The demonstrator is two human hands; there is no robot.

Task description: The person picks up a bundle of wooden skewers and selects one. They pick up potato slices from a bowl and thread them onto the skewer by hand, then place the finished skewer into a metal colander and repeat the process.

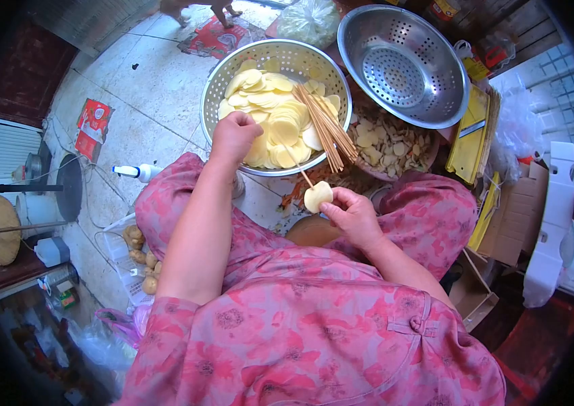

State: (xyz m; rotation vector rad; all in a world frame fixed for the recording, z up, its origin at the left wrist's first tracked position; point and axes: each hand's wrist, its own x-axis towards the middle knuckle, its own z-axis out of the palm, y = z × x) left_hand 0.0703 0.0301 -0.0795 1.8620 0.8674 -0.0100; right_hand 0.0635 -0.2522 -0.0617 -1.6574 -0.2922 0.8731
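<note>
Centrally, a perforated silver metal colander (208, 101) full of thin, round, pale-yellow slices (266, 101), set in front of the seated person. Right hand (354, 215) just outside its near rim: thumb and fingers closed on a pale slice (317, 197), pinched near its edge. A thin wooden skewer (305, 174) meets this slice and slants back over the rim. Left hand (238, 137) above the colander's left part, fingers bent and drawn together over the slices; cannot tell whether they grip anything. Bundle of light-brown wooden sticks (327, 128) lies across the heap and the right side of the rim, ends jutting out. Beyond, to the right, a second perforated metal colander (395, 76), tilted, above a round container of mixed pale slices and scraps (392, 150). Small brown-skinned potatoes (135, 237) on the left, near the person's knee, beside pink patterned trousers (175, 196).
</note>
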